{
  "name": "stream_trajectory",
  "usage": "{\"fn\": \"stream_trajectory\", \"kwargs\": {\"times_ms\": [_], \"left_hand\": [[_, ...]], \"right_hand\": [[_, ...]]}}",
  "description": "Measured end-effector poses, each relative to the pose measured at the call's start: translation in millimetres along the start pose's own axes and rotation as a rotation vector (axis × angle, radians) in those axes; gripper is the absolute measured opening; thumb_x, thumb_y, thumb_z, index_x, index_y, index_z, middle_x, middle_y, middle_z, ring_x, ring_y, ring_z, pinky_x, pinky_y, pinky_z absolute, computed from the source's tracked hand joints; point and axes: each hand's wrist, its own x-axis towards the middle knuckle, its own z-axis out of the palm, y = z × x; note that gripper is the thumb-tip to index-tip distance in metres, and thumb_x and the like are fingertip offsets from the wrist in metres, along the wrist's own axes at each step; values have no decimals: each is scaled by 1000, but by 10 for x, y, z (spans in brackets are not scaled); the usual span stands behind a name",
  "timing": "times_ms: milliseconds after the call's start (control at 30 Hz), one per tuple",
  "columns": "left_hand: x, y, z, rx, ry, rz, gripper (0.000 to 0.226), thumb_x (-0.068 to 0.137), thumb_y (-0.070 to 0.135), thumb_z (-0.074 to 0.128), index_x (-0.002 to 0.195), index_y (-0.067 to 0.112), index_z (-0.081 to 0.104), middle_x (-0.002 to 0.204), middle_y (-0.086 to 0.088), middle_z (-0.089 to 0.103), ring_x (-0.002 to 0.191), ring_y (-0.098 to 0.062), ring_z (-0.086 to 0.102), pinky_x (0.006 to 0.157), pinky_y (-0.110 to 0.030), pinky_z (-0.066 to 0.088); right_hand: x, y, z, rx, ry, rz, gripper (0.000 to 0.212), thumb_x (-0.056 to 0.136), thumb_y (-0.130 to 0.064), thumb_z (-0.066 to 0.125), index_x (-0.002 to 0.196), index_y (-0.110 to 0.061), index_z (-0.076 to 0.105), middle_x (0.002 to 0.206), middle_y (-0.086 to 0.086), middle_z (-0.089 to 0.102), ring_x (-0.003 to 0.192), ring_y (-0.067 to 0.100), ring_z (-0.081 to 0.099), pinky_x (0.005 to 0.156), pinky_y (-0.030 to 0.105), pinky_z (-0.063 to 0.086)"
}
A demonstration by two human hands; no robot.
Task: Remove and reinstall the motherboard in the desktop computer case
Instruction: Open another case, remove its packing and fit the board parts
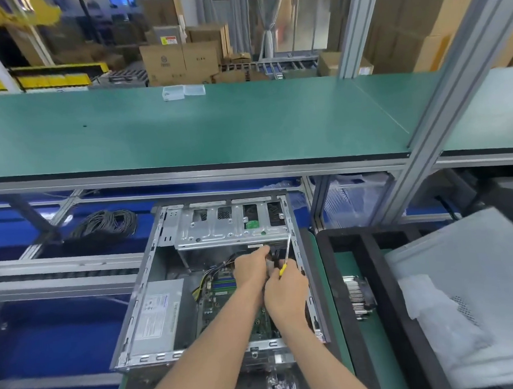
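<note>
Green bench edges crowd the open case point(153, 294); right hand point(287, 294) grips a screwdriver point(285, 257), left hand point(250, 268) pinches cables.

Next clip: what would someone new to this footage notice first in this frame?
Both hands meet inside the open computer case at bottom centre: the right hand grips a yellow-handled screwdriver, and the left hand reaches in beside it, over the green motherboard. Above runs a wide green shelf. A coil of black cable lies left of the case.
</note>
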Motion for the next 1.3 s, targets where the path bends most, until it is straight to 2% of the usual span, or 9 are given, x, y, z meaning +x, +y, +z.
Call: {"fn": "stream_trajectory", "kwargs": {"times_ms": [100,267,400,567,700,800,967,1067,1300], "left_hand": [[57,-12,65,-8,18,-11,32,80,36,76,77,5,70,74,-11,69,68,-24,59,65,-32,45],[185,-55,127,43,-2,75,53,83,25,77,35,19,56,50,-3,58,56,-21,51,65,-30,41],[168,-38,113,86,-12,124,36,83,24,76,53,4,68,52,-5,60,56,-20,52,61,-30,41],[115,5,109,157,107,100,33,74,29,80,49,12,64,67,-10,71,80,-28,66,70,-33,47],[75,-55,63,140,109,98,38,73,28,76,41,13,60,59,-7,66,69,-27,59,63,-32,40],[61,-23,62,104,17,91,38,77,20,71,41,16,61,61,-8,67,68,-27,56,69,-37,45],[39,35,109,-35,-114,-24,26,81,23,72,57,15,68,54,2,65,45,-11,55,48,-20,43],[67,64,152,-44,-99,-26,29,79,29,80,58,12,68,60,-3,68,53,-16,58,59,-27,45],[148,43,199,-93,-80,-12,38,77,13,82,46,11,59,49,-5,60,48,-17,52,58,-30,43]], "right_hand": [[61,79,42,-24,14,-22,15,103,-13,45,111,-11,58,102,6,64,74,6,49,56,20,38],[114,110,99,-10,-22,-71,28,103,-12,43,129,-11,53,90,-2,63,76,9,58,55,20,40],[113,145,123,-15,-5,-94,28,103,-12,42,128,-16,53,81,-14,56,69,0,56,47,16,40],[116,144,127,22,39,-95,25,102,-12,43,125,-17,53,93,-2,65,79,10,62,59,26,49],[107,135,125,-8,33,-69,28,102,-16,44,128,-11,52,99,5,64,83,18,63,63,31,53],[94,102,112,-35,5,-42,30,102,-15,43,130,-10,50,102,8,64,83,19,63,70,39,57],[66,76,91,19,-4,-41,31,101,-13,43,130,-18,51,95,-1,62,81,13,62,70,38,58],[47,71,82,80,31,-35,30,99,-10,43,126,-19,53,94,-2,62,82,16,64,71,43,59],[59,85,81,137,54,-24,30,97,-8,45,122,-24,52,90,-8,60,79,11,63,70,41,59]]}}
